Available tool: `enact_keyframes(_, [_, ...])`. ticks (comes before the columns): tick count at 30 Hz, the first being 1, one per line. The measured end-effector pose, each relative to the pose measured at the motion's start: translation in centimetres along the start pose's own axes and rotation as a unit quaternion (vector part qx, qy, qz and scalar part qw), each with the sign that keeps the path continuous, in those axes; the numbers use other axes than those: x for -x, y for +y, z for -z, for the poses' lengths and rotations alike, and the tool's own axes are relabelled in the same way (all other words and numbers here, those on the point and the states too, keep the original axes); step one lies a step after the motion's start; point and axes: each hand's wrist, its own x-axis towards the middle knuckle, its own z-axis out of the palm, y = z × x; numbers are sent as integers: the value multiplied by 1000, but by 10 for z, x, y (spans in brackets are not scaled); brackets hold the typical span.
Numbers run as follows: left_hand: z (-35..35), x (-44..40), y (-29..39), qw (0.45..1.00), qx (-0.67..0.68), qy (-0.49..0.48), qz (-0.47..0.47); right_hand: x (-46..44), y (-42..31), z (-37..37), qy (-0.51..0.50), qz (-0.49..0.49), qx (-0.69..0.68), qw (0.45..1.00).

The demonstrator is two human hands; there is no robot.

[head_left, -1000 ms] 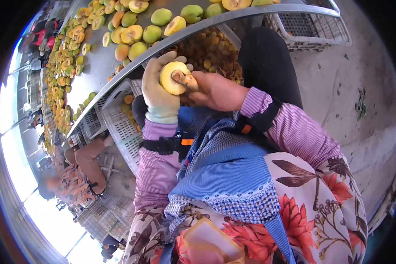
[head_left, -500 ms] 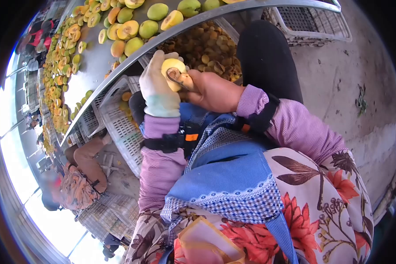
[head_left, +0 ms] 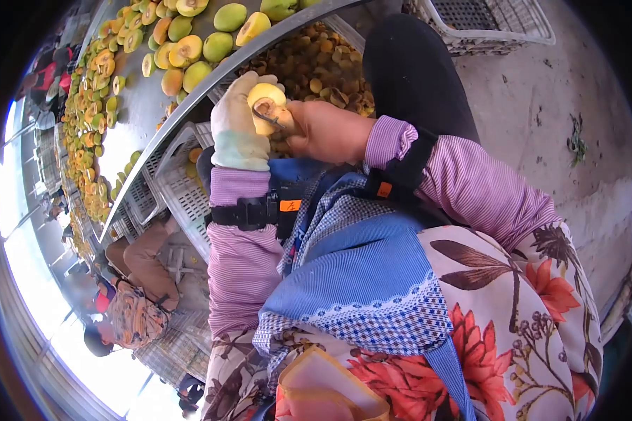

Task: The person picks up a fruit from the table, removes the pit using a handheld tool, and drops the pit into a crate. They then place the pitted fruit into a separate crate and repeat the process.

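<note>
My left hand [head_left: 237, 116], in a pale glove with a greenish cuff, is closed around a halved yellow peach [head_left: 265, 93]. Its cut face, with a brownish pit hollow, is turned toward my right hand. Bare and closed, my right hand [head_left: 328, 130] grips a pitting knife [head_left: 267, 119] whose thin curved metal end lies against the hollow. The knife's handle is hidden in my fingers. Both hands meet above my lap, just off the edge of the metal table.
The metal table [head_left: 137, 90] carries many halved green-yellow peaches [head_left: 186, 51]. Below its edge is a heap of brownish-yellow fruit pieces [head_left: 323, 67]. White plastic crates stand left [head_left: 182, 186] and upper right [head_left: 495, 21]. Another person [head_left: 137, 309] sits at the left.
The view has shifted slightly, so hands and table sit a little further left and up. Both hands keep hold of the peach half and knife; the curved end stays at the hollow.
</note>
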Motion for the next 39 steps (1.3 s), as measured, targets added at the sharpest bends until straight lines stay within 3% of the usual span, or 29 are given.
enact_keyframes(2, [-2,5,5,999,-31,-6,8,5,-4,-1,9,18,-6,1000])
enact_keyframes(5, [-5,10,8,996,-83,-18,18,16,-25,13,-97,-121,-35,987])
enact_keyframes(6, [-5,10,11,994,-101,-24,17,15,-25,13,-101,-122,-52,986])
enact_keyframes(8, [1,8,3,989,-127,-41,-67,13,-23,14,-108,-122,-81,983])
enact_keyframes(10, [5,6,-5,971,-176,-67,-145,10,-17,9,-65,-76,-13,995])
enact_keyframes(11, [6,9,-8,942,-228,-88,-231,9,-15,8,-41,-55,19,997])
enact_keyframes(14, [10,17,-10,961,-170,-93,-195,13,-19,17,-148,-150,-93,973])
enact_keyframes(18, [17,19,-13,964,-192,-69,-172,12,-17,13,-175,-164,-184,953])
enact_keyframes(21, [12,16,-17,996,-62,-30,-60,14,-17,7,-158,-162,-179,957])
enact_keyframes(23, [8,17,-20,992,-69,-30,-104,17,-22,9,-123,-161,-113,973])
enact_keyframes(26, [10,21,-24,986,-84,-39,-141,14,-16,9,-152,-182,-189,953])
enact_keyframes(29, [9,24,-25,982,-89,-18,-163,13,-16,10,-161,-193,-180,951])
enact_keyframes(33, [6,20,-32,994,-17,25,-106,12,-14,6,-122,-159,5,980])
enact_keyframes(39, [4,18,-40,989,-17,43,-143,11,-12,5,-110,-172,-109,973])
